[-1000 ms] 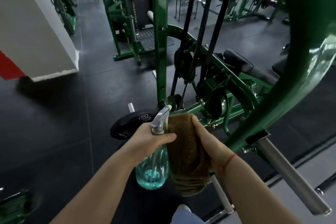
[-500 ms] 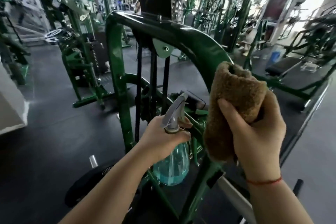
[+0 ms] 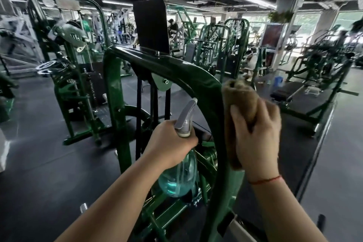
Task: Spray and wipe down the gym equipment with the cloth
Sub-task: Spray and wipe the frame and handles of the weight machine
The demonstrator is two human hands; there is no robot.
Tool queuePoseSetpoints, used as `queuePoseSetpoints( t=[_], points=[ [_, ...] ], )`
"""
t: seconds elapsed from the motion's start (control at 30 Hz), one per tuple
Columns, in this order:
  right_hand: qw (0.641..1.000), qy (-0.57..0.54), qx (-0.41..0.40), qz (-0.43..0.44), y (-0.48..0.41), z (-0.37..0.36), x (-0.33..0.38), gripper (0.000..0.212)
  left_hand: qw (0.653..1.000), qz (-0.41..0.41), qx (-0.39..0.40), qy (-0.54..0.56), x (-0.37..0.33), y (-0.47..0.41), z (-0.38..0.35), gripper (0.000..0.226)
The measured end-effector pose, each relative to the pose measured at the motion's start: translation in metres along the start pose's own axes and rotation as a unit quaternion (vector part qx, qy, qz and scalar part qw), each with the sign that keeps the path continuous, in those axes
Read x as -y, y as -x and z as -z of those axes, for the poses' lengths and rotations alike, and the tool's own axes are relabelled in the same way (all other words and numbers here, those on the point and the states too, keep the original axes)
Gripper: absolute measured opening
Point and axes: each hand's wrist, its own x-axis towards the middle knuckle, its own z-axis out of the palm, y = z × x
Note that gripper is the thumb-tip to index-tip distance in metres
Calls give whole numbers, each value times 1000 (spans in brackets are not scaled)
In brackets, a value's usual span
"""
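— Where is the bottle [image 3: 178, 175]?

— At centre, in the left hand [image 3: 170, 141]. The fingers curl round its neck, just under the grey spray head [image 3: 185, 119]. The clear bluish body hangs below the fist, with liquid in its lower part.

— Which way does the head point?

— Up and to the right, toward the curved bar of the green frame [image 3: 196, 76]. Its tip sits close to the bar's inner edge.

— And the cloth [image 3: 241, 108]?

— Right of centre, a brown folded wad standing upright. The right hand [image 3: 257, 143] grips it, fingers wrapped over the front, back of the hand to the camera. The top fold rises above the fingers and the bottom end shows below the palm.

— Is it on the frame?

— It lies right along the bar's right edge. I cannot tell whether it touches.

— Anything else?

— A red thread [image 3: 265, 180] circles the right wrist. A black panel [image 3: 151, 27] stands above the frame's top bar. Another green machine [image 3: 74, 88] fills the left of the frame on the dark floor [image 3: 39, 163], and more stand blurred across the background.
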Motion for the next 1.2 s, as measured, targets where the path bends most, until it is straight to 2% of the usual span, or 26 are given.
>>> queuePoseSetpoints(
  t=[0.03,0.1,0.27,0.37,0.5,0.6,0.73,0.93,1.07,1.2],
  points=[
    [998,51,22,24,2,-10,1,60,1000,2,-4,6,-1,-2,2,17],
    [986,142,14,84,1,-23,4,54,1000,7,-7,23,-1,-7,6,12],
    [942,271,20,196,-33,-45,30,52,999,0,-8,49,0,-25,20,22],
    [919,318,52,228,-52,-66,57,49,996,15,-16,92,6,-41,31,24],
    [912,337,157,173,-86,-89,88,50,995,16,-2,96,14,-54,49,26],
    [933,292,192,85,-102,-92,95,52,997,1,22,79,17,-63,66,25],
    [946,269,178,-6,-91,-79,92,54,996,-21,49,77,21,-77,88,24],
    [958,249,100,-100,-62,-65,80,52,990,-55,114,53,39,-88,114,24],
    [923,373,27,-92,-72,-94,94,53,988,-57,128,57,49,-97,131,15],
    [872,487,21,-32,-89,-148,120,54,988,-63,130,53,57,-110,147,10]
  ],
)
